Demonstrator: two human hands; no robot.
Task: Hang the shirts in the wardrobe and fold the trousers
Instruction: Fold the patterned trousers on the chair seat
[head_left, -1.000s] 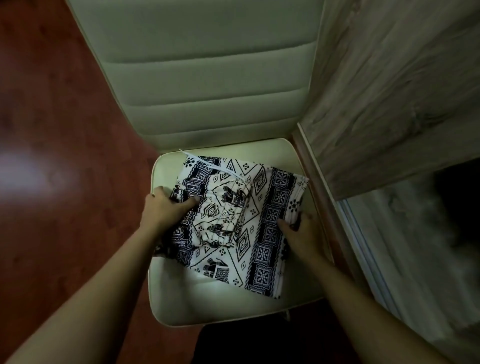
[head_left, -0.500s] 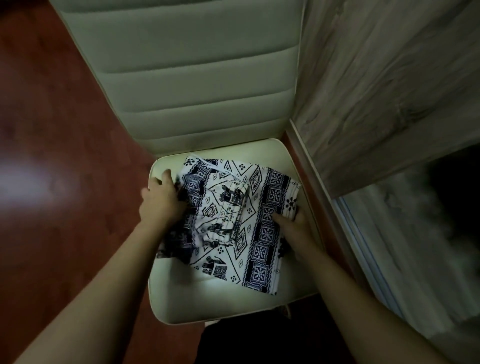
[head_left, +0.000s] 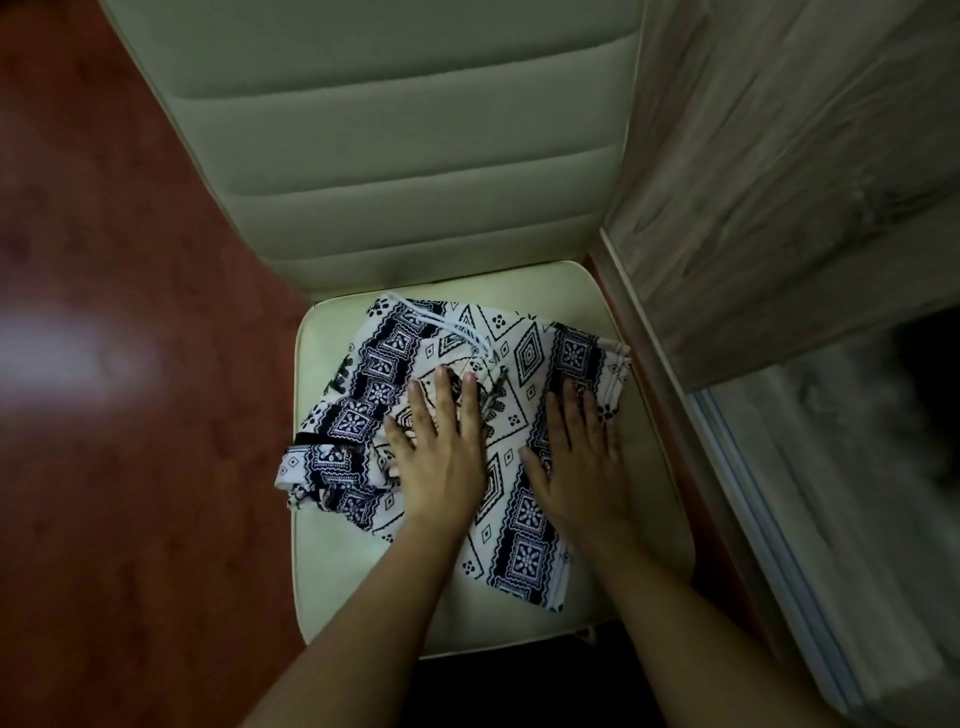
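We press our left hand (head_left: 439, 457) and right hand (head_left: 579, 457) flat, fingers straight and grasping nothing, side by side on the folded patterned trousers (head_left: 519, 519), which lie under both palms on the cream chair (head_left: 363, 587) seat, their white drawstring (head_left: 447, 325) just beyond our fingertips.

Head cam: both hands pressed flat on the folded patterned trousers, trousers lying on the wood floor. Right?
Not quite. The head view shows the folded patterned trousers lying on the cream chair seat, not on the wood floor. The rest holds: the left hand and the right hand both press flat on them.
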